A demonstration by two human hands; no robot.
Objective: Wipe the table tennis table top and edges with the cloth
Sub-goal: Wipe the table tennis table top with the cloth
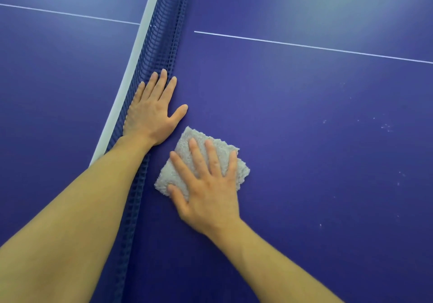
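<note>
Where the picture began at the left, one half of the dark blue table tennis table top [304,115] was seen, crossed by a thin white centre line [70,14]. Next to it, the dark blue mesh net [161,44] was stretched away from the viewer, edged along its top by a white band [138,51]. The left hand [150,112] was laid flat on the table at the foot of the net, on its right side. Its four fingers were held straight and close together, the little-finger side was set against the mesh, and the thumb was spread out to the right. Just beside that thumb, yet apart from it, a folded, fluffy pale grey cloth [169,175] was found lying on the table top, near the net. The cloth was pressed down by the right hand [208,192], whose fingers were straight and spread across it, with the thumb placed at its near left edge. Farther right, small white specks [386,127] were scattered over the blue surface.
</note>
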